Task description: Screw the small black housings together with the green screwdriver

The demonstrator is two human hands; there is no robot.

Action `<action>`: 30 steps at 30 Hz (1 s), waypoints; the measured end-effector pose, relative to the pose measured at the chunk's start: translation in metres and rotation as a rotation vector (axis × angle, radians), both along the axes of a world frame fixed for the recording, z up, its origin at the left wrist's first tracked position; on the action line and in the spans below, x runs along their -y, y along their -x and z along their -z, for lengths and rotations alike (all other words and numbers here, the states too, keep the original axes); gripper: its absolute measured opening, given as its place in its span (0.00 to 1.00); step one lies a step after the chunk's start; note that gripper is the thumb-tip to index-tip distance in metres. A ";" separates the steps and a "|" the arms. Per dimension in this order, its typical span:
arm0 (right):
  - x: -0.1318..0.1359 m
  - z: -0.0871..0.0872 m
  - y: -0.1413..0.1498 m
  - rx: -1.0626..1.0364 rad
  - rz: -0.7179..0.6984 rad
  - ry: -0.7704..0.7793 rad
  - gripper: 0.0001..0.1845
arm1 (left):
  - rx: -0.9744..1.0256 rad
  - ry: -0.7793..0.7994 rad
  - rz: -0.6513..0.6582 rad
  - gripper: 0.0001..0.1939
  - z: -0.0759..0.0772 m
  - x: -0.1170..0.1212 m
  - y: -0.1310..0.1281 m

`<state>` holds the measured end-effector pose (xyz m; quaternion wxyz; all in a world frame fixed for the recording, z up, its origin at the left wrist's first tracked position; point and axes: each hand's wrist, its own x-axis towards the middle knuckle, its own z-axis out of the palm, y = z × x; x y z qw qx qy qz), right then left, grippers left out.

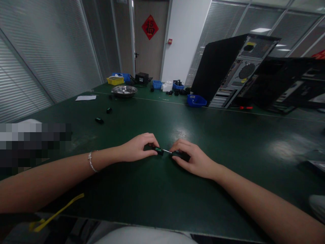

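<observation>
Between the fingers of my left hand [140, 147] is a small black device with a green patch [159, 150], held just above or against the green tabletop [142, 193]; I cannot tell which. My right hand [191, 157] is closed round the dark handle of a screwdriver [167, 151]. Its thin metal shaft points left, and the tip meets or nearly meets the device's right end. Most of the handle is hidden by my right fingers. Farther off to the left lie two similar small black devices, one nearer [99, 120] and one behind it [109, 110].
At the back stand a metal bowl [124, 91], a yellow bin [115, 80], a blue bin [196, 101] and small black parts. A large computer case [218, 67] rises at the back right. White paper [85, 98] lies far left. A yellow strap [61, 211] is at the front edge.
</observation>
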<state>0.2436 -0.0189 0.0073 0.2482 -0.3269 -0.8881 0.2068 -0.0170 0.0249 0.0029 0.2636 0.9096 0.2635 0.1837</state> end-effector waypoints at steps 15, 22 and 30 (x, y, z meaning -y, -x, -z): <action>-0.002 0.004 -0.002 0.045 -0.004 0.009 0.11 | 0.002 0.000 -0.006 0.11 0.003 -0.002 0.002; -0.001 0.000 -0.001 0.023 0.016 0.006 0.10 | -0.016 0.023 -0.011 0.25 0.003 0.000 0.003; -0.001 -0.001 -0.002 0.022 0.022 -0.005 0.10 | 0.023 -0.038 0.093 0.25 0.002 -0.001 0.006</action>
